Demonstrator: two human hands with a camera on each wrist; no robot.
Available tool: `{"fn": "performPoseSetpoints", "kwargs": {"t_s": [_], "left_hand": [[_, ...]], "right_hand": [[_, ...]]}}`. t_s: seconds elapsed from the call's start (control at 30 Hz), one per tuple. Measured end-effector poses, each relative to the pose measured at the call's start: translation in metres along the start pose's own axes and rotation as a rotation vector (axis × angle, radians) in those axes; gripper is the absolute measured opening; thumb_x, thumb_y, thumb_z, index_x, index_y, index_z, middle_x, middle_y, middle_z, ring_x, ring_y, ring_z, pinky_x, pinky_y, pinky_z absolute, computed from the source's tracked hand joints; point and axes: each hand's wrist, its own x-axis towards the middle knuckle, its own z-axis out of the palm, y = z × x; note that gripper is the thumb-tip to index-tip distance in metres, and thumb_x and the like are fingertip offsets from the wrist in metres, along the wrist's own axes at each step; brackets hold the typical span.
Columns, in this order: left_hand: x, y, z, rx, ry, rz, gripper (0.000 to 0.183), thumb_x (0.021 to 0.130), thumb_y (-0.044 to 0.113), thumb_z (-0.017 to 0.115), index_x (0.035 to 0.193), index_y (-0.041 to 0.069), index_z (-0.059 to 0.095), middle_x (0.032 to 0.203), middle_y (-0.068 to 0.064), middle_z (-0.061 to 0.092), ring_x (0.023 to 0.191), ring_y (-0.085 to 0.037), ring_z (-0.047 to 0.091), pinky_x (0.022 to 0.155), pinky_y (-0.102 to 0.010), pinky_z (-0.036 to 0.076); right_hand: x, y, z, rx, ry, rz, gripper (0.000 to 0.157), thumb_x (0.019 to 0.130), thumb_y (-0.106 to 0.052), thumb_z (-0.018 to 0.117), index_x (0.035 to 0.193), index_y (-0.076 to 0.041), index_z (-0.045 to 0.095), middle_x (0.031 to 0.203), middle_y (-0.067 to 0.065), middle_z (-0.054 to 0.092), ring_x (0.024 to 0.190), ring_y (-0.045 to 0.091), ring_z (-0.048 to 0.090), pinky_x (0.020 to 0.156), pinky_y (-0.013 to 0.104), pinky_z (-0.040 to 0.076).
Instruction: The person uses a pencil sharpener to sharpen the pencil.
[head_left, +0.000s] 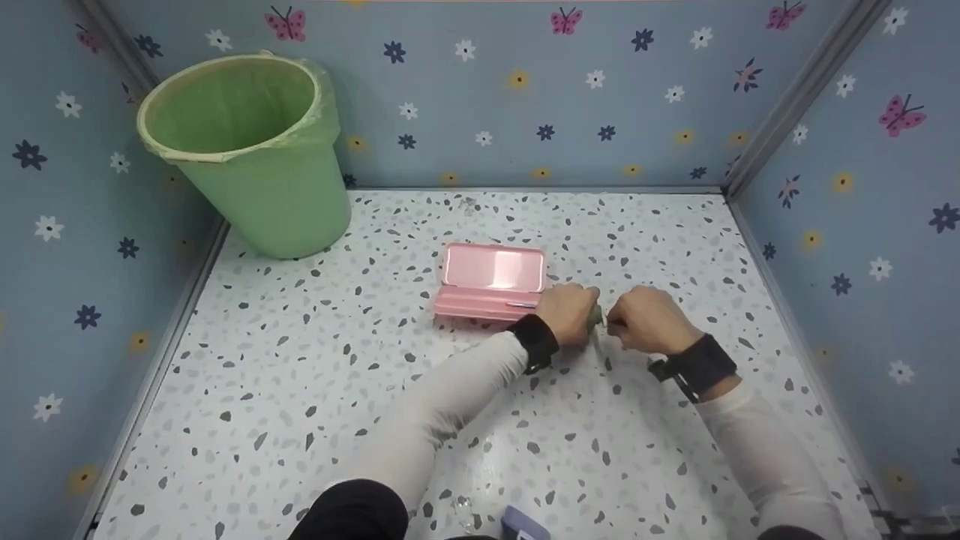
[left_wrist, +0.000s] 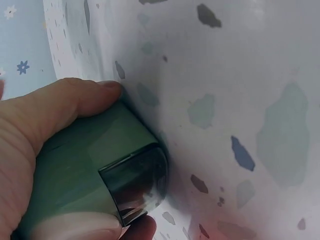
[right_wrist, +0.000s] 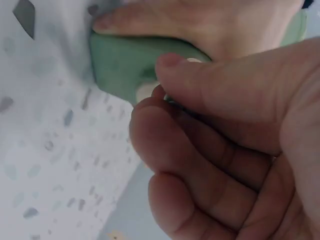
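Note:
A green pencil sharpener (left_wrist: 75,165) with a dark see-through window at one end lies against the speckled tabletop. My left hand (head_left: 568,313) grips its body, thumb along one side and fingers round the other. At the sharpener's other face, my right hand (head_left: 651,319) pinches a small part between thumb and curled fingers. It looks like the crank handle, mostly hidden by the fingers; a pale piece (right_wrist: 146,90) of it shows beside the thumb. Just left of my left hand, an open pink pencil case (head_left: 480,304) holds a thin pencil or pen (head_left: 521,305).
A tall green bin (head_left: 277,195) with a liner stands at the back left. Near the front edge lie a purple-grey object (head_left: 523,523), partly cut off, and a small clear item (head_left: 463,512). Flower-patterned panels (head_left: 480,105) enclose the back and sides of the tabletop (head_left: 300,390).

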Motion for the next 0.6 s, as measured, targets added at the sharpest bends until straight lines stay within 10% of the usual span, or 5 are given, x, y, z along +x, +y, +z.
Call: {"fn": "performPoseSetpoints", "kwargs": {"t_s": [0.6], "left_hand": [[0.001, -0.002, -0.001, 0.024, -0.024, 0.023, 0.044, 0.053, 0.031, 0.074, 0.089, 0.019, 0.054, 0.069, 0.001, 0.050, 0.056, -0.018, 0.048, 0.044, -0.036, 0.041]], "right_hand": [[0.034, 0.047, 0.005, 0.149, 0.020, 0.157, 0.007, 0.065, -0.017, 0.079, 0.068, -0.017, 0.072, 0.060, -0.012, 0.059, 0.051, 0.008, 0.051, 0.048, 0.030, 0.042]]}}
